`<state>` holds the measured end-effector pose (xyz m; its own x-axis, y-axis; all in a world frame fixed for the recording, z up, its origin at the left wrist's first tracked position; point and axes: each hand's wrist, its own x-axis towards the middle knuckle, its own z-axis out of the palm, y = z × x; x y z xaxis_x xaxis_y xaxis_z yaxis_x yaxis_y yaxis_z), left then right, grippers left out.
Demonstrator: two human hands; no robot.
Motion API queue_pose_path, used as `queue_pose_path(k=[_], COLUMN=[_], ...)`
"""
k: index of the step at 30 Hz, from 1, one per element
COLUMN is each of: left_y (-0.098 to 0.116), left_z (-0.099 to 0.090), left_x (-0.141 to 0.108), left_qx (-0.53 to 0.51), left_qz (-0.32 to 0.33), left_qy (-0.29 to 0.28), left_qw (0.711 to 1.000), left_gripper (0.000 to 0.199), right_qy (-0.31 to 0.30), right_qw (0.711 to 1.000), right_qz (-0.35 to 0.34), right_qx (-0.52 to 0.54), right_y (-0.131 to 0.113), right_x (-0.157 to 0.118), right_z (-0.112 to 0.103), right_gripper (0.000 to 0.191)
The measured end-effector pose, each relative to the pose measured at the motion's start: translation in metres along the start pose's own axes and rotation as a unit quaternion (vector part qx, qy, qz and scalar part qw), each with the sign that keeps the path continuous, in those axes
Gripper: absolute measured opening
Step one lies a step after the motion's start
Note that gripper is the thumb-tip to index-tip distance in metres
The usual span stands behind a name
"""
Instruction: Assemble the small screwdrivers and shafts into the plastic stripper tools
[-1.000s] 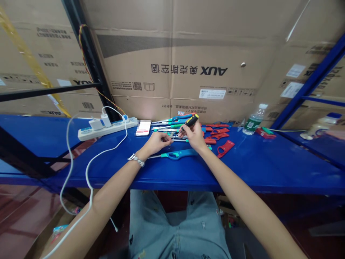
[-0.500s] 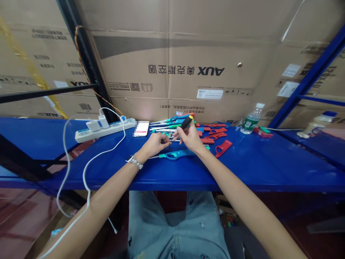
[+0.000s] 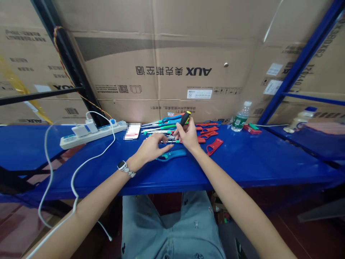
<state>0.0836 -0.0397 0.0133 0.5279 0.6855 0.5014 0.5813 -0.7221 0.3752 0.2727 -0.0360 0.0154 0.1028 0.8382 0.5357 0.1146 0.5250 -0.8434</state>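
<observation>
My right hand (image 3: 188,136) grips a screwdriver (image 3: 185,118) by its black and yellow handle, tilted with the tip pointing down to the left. My left hand (image 3: 152,149), with a watch (image 3: 122,166) on the wrist, is beside the tip, thumb and fingers apart. Any small part between the hands is too small to make out. Under and in front of them lies a blue long-nosed lighter (image 3: 174,155), partly hidden by my left hand. Behind the hands is a pile of similar lighters (image 3: 161,122) in blue, green and red. Red plastic casing pieces (image 3: 214,146) lie to the right.
A white power strip (image 3: 93,135) with plugs and a loose white cable (image 3: 81,162) is on the left. Near it lies a white card-like item (image 3: 132,131). A water bottle (image 3: 240,117) and a red box (image 3: 252,129) stand right. Cardboard (image 3: 172,54) walls the back.
My left thumb and fingers have parted from their pinch near the screwdriver tip. My right hand still holds the screwdriver, now more upright. The view has shifted to the right.
</observation>
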Motion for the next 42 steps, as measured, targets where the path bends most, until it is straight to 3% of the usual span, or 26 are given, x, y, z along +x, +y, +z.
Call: queue_pose_path(k=[4, 8, 10, 19, 26, 31, 35, 38, 42], left_y=[0.026, 0.036, 0.033, 0.004, -0.006, 0.002, 0.013, 0.016, 0.012], left_z=[0.008, 0.017, 0.016, 0.0, 0.011, 0.001, -0.006, 0.001, 0.017], left_x=[-0.005, -0.006, -0.007, -0.018, -0.022, -0.011, 0.023, 0.043, 0.043], left_qx=[0.066, 0.099, 0.108, 0.107, 0.117, 0.125, 0.017, -0.073, -0.108], left_qz=[0.027, 0.052, 0.059, 0.105, 0.105, 0.09, 0.085, 0.063, 0.047], left_qy=[-0.065, -0.111, -0.121, -0.155, -0.114, -0.048, -0.003, 0.002, 0.055], left_qw=[0.995, 0.988, 0.985, 0.977, 0.981, 0.987, 0.996, 0.995, 0.991], left_gripper=[0.041, 0.022, 0.017, 0.032, 0.037, 0.03, 0.024, 0.028, 0.024], right_qy=[0.045, 0.047, 0.041, 0.032, 0.015, -0.016, -0.02, -0.013, -0.023], right_qw=[0.999, 0.999, 0.999, 0.997, 0.999, 0.999, 0.999, 0.998, 0.997], right_qz=[-0.004, -0.001, 0.0, -0.012, -0.012, -0.025, -0.034, -0.037, -0.043], right_qx=[0.0, 0.001, 0.007, 0.066, 0.045, 0.015, -0.032, -0.048, -0.052], right_y=[0.001, 0.003, 0.003, 0.002, 0.001, 0.001, 0.002, 0.002, 0.0], right_x=[0.005, 0.006, 0.006, 0.006, 0.002, -0.007, -0.012, -0.014, -0.017], right_z=[-0.009, -0.01, -0.009, -0.005, -0.004, -0.009, -0.012, -0.013, -0.013], right_gripper=[0.056, 0.051, 0.05, 0.048, 0.047, 0.045, 0.044, 0.045, 0.043])
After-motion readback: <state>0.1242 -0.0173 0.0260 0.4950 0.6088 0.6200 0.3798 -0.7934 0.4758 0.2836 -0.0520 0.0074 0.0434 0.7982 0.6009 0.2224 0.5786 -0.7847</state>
